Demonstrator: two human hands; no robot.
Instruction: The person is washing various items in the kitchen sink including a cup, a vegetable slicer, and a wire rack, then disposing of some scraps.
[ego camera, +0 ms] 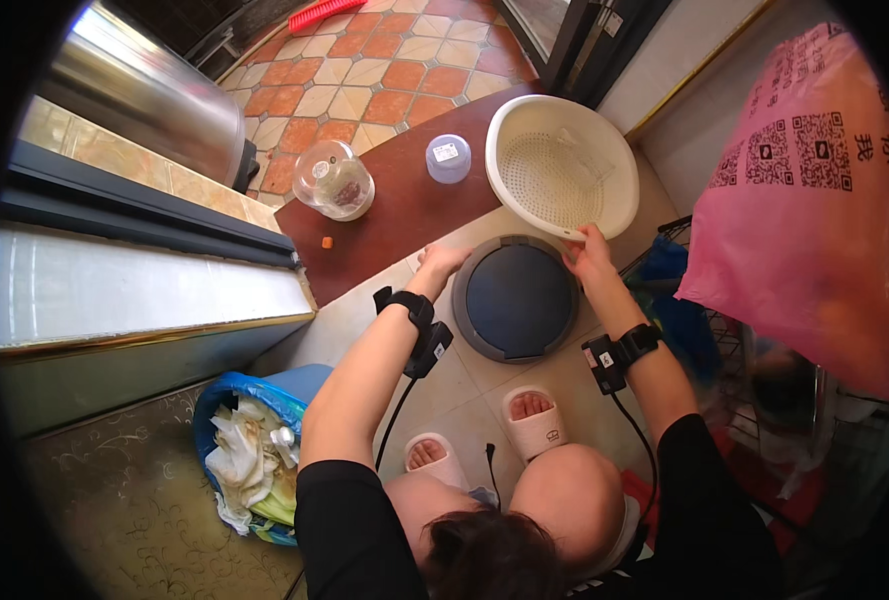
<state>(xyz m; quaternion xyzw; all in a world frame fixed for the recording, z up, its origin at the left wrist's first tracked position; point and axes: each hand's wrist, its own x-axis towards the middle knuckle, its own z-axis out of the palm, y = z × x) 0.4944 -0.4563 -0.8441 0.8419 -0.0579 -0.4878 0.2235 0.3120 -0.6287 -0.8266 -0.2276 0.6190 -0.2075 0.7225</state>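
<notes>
A white plastic colander (512, 196) tilts at the far side, its perforated inside facing me. My right hand (590, 259) grips its near rim with the fingertips. Directly below stands a round bin with a dark lid (519, 300), closed, within a grey rim. My left hand (443, 262) is beside the bin's upper left edge; its fingers are partly hidden, so I cannot tell whether they hold anything. Beyond it, on a reddish-brown threshold board (384, 247), are a clear plastic jar (339, 191), a small translucent lidded tub (449, 169) and a small orange piece (327, 242).
Left of my knees, a blue-lined waste bin (204, 435) overflows with tissues and scraps. A pink plastic bag (774, 240) bulges over a wire rack (729, 334) at right. A metal cylinder (166, 97) lies past the door track (144, 202). A dark door frame (587, 52) rises behind the colander.
</notes>
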